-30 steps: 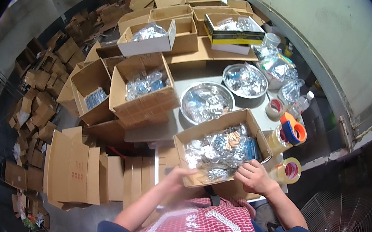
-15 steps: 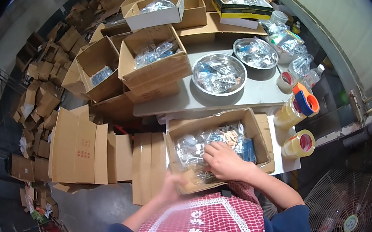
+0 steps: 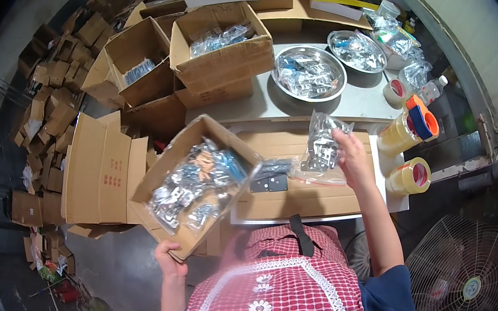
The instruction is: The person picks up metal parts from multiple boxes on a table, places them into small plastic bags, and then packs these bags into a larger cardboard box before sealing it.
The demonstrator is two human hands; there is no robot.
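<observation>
At the lower left, my left hand [image 3: 172, 260] grips the near corner of a cardboard box [image 3: 196, 247]. That box is turned and tilted at the left end of the work surface, and several clear bags of small parts [image 3: 178, 190] lie inside it. My right hand [image 3: 352, 156] is closed on the top of a clear plastic bag of metal parts [image 3: 324, 141], raised over a flat cardboard sheet [image 3: 334, 204]. Under the bag on the sheet are a dark flat plate with holes [image 3: 269, 183] and more plastic packaging [image 3: 322, 176].
Two steel bowls of bagged parts [image 3: 340, 95] stand on the far table [image 3: 250, 102]. Tape rolls [image 3: 410, 177] and an orange-blue tape dispenser [image 3: 423, 119] are at the right edge. Open cartons [image 3: 224, 58] fill the back left; a fan [image 3: 470, 288] stands at lower right.
The box has swung left off the cardboard sheet, with my left hand on its corner. My right hand has left the box and moved right and away, now holding the plastic bag.
</observation>
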